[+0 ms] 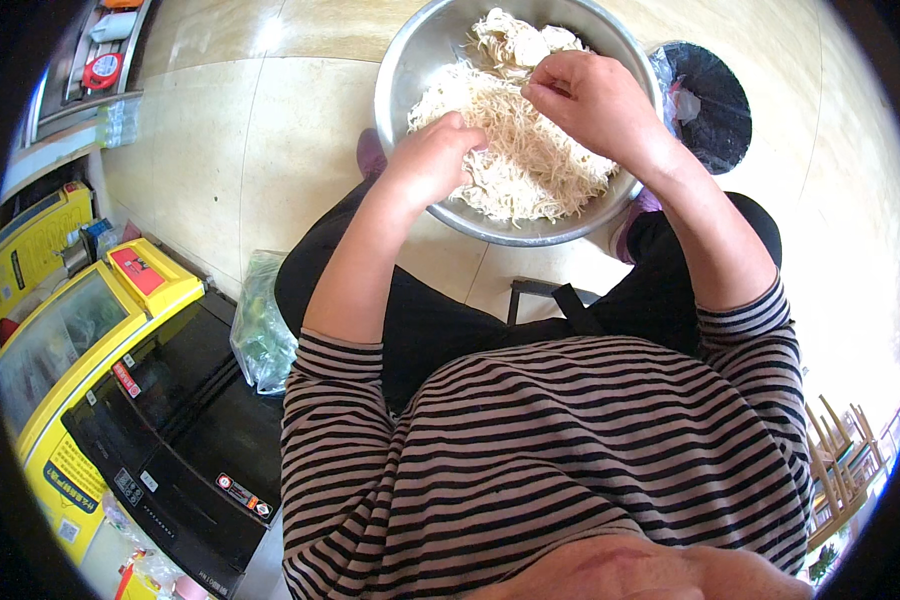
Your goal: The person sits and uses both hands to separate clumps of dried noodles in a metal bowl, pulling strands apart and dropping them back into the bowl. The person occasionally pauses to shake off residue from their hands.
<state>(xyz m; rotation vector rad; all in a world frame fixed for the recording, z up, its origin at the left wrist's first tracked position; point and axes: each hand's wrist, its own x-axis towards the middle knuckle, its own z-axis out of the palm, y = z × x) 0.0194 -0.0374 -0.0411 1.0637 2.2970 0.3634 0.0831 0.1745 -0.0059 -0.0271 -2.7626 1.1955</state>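
Observation:
A large round metal basin [399, 97] lies before me between my feet, holding a wide heap of thin pale strands [517, 142] that look like bean sprouts or noodles. Clumped pale strands [514, 41] form a second pile at its far side. My left hand [439, 154] is over the heap's left part, its fingers bent and apart, touching or just above the strands. My right hand [581, 86] hovers near the border of both piles, thumb and fingertips pinched together; whether a strand is between them cannot be told.
A bin lined with a black bag [712, 112] stands right of the basin. At left are a clear plastic bag of greens [262, 322], a black-topped appliance [187, 397] and a yellow glass-topped freezer [67, 330]. Wooden chairs [840, 465] are at lower right. A dark stool frame [516, 300] shows between my legs.

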